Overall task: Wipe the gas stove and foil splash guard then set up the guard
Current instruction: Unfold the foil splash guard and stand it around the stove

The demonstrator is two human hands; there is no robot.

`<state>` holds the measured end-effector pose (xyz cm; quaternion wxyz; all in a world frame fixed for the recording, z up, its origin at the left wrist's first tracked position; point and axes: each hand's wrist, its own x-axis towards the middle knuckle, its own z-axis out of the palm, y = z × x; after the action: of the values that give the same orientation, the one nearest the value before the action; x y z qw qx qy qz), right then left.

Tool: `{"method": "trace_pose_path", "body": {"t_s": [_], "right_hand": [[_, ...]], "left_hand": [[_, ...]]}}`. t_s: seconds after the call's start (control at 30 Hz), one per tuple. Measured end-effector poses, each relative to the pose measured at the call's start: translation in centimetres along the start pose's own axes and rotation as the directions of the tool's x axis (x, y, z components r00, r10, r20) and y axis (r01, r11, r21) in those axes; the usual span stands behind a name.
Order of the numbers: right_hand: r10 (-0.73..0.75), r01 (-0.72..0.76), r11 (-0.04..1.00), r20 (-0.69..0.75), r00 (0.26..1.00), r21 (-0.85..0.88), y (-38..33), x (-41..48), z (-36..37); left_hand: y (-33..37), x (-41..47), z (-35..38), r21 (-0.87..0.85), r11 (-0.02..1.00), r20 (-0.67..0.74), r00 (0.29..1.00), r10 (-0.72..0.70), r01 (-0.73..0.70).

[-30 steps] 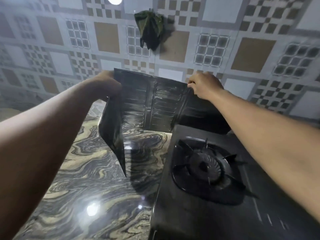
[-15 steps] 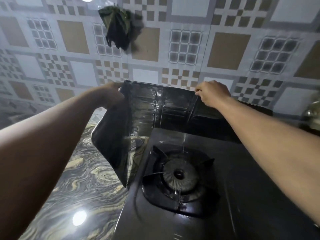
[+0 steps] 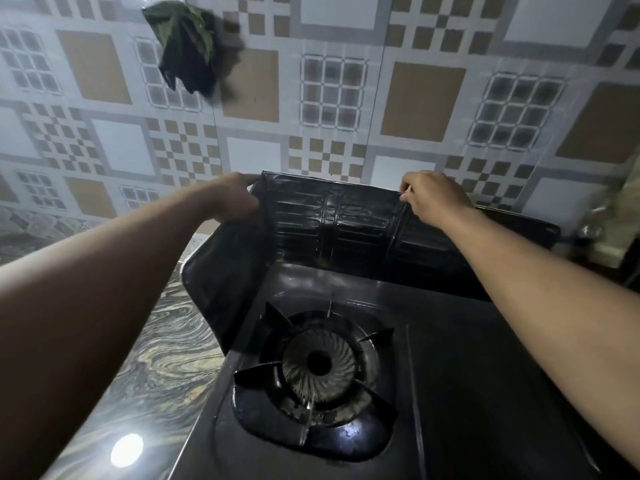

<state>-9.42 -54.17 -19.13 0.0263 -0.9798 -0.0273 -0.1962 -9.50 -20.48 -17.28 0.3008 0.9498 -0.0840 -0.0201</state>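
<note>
A dark, ribbed foil splash guard [image 3: 346, 223] stands folded around the back and left side of the black gas stove [image 3: 467, 393]. Its left panel [image 3: 225, 282] hangs down along the stove's left edge. My left hand [image 3: 235, 199] grips the guard's top left corner. My right hand [image 3: 433, 197] pinches the top edge further right, over a fold. The burner [image 3: 318, 363] with its pan supports lies in front of the guard, with wet shine around it.
A patterned tile wall [image 3: 346, 133] rises right behind the guard. A dark green cloth [image 3: 183, 46] hangs on it at upper left. Marbled countertop [image 3: 156, 375] stretches left of the stove. Blurred objects [image 3: 595, 230] sit at the far right.
Both hands have carried the guard rightward from over the countertop onto the stove. It now wraps the stove's back and left edge, and its left panel reaches lower.
</note>
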Motion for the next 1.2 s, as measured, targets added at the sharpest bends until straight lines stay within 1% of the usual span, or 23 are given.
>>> {"method": "trace_pose_path", "body": {"t_s": [0.13,0.3,0.4,0.57,0.67,0.83,1.03,1.2], "right_hand": [[-0.013,0.014,1.000,-0.041,0.999,0.003,0.9,-0.5,0.9],[-0.025,0.025,1.000,-0.078,0.997,-0.008,1.8,-0.7,1.4],[-0.009,0.009,1.000,-0.069,0.998,-0.007,2.3,-0.5,1.2],[0.017,-0.016,1.000,-0.057,0.998,0.018,2.6,-0.4,0.6],[-0.007,0.008,1.000,-0.082,0.997,0.012,2.3,-0.3,0.6],[-0.027,0.028,1.000,-0.074,0.997,0.010,1.3,0.1,1.2],[-0.033,0.035,0.999,-0.080,0.996,0.019,0.9,0.7,1.7],[-0.028,0.027,1.000,-0.080,0.996,-0.015,0.4,1.2,1.9]], "left_hand": [[-0.2,0.7,1.2,-0.005,0.998,-0.036,0.998,-0.058,0.058],[-0.2,0.7,1.7,0.047,0.998,-0.031,0.999,-0.041,0.042],[-0.4,0.8,1.4,0.090,0.996,-0.021,1.000,-0.021,0.023],[-0.8,1.0,0.9,0.120,0.992,-0.044,0.999,-0.021,0.026],[-0.8,0.7,1.3,0.125,0.991,-0.080,0.996,-0.031,0.041],[-1.4,-0.2,1.4,0.169,0.985,-0.046,0.999,-0.022,0.029],[-1.6,-0.7,0.4,0.204,0.979,-0.094,0.996,-0.007,0.027],[-1.9,-1.2,0.5,0.215,0.976,-0.061,0.998,-0.029,0.042]]}}
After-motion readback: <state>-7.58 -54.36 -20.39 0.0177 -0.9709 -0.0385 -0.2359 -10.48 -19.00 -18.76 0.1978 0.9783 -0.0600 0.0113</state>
